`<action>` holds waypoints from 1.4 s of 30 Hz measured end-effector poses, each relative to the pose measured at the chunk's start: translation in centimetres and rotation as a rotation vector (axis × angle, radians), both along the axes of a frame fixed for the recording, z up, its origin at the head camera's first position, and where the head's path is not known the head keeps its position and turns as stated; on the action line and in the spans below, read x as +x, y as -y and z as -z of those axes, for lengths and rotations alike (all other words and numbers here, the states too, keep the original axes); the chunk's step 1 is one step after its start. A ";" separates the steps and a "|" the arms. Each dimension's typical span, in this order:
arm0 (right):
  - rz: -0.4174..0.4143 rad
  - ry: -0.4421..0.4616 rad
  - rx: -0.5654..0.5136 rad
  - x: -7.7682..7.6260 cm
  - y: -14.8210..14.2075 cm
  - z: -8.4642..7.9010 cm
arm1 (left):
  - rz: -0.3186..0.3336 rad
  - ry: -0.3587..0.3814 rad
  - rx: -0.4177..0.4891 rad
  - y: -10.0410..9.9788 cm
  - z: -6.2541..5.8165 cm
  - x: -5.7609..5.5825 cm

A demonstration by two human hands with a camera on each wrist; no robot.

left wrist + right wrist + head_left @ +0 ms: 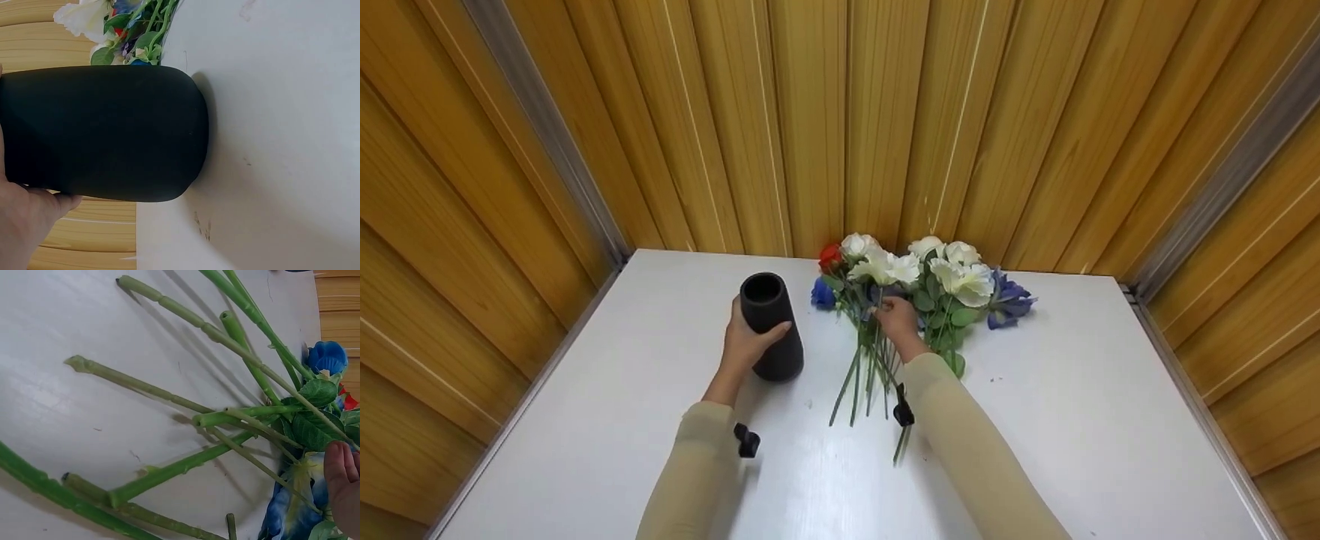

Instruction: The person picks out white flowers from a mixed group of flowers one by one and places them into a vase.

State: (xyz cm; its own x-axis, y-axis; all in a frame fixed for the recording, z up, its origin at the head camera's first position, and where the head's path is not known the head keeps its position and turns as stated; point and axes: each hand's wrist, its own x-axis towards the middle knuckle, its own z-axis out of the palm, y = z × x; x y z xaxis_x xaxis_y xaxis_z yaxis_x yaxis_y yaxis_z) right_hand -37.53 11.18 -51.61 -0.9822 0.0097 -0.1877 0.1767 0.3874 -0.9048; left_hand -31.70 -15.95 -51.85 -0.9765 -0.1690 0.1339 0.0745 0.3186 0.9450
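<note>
Left hand (744,341) wraps round the side of a black vase (778,354), mouth upward, over the white table (1035,420) and left of the flowers (964,281); cannot tell whether its base sits fully flat. Right hand (898,319) pinches a thin green stem (279,382) amid the flowers, which lie bunched near the wooden wall (877,135), cut ends toward the person.

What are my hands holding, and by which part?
Your left hand grips the black vase around its upper half; your right hand appears to pinch a flower stem near the blossoms.
</note>
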 end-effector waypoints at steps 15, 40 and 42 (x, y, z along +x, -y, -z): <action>0.028 -0.013 -0.054 0.2 -0.2 -0.4 | -0.004 -0.049 -0.003 -0.1 0.0 0.1; 0.135 -0.188 -0.039 -0.4 -0.1 -4.2 | 0.000 -0.021 -0.033 0.0 0.1 -0.1; 0.153 -0.224 -0.029 -0.3 -0.2 -4.6 | 0.004 -0.021 -0.022 -0.1 0.1 0.0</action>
State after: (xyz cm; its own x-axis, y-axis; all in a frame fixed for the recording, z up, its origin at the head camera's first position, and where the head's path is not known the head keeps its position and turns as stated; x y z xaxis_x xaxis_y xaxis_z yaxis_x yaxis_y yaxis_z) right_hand -37.83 11.42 -46.98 -0.9867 0.1591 0.0320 0.0251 0.3447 -0.9384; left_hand -31.70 -15.88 -51.95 -0.9741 -0.1616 0.1583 0.0958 0.3391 0.9359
